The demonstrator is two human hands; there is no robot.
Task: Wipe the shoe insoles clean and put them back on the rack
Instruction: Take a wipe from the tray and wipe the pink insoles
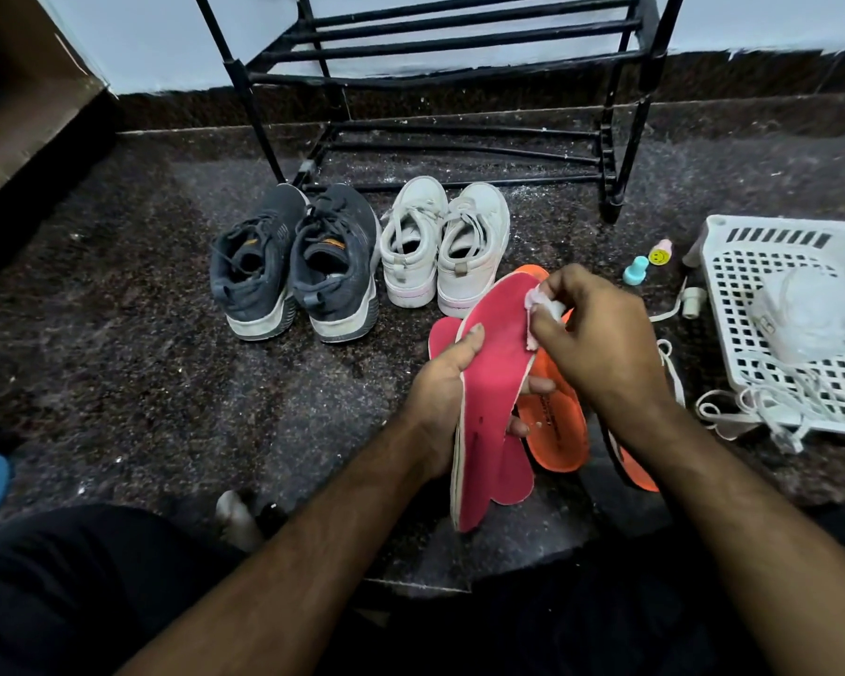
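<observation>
My left hand (447,383) grips a pink insole (498,363) by its edge, thumb on top, and holds it upright above the floor. A second pink insole (513,475) shows behind it in the same hand. My right hand (591,344) pinches a small white wipe (540,304) against the toe end of the front insole. Two orange insoles (557,431) lie on the floor under my hands, one partly hidden by my right wrist. The black shoe rack (459,56) stands at the back against the wall, its bars bare.
A pair of dark grey sneakers (298,265) and a pair of white sneakers (445,246) stand in front of the rack. At the right sits a white plastic basket (732,295) with cords and a clear bag, beside two small bottles (647,263). A cardboard box (25,90) stands far left.
</observation>
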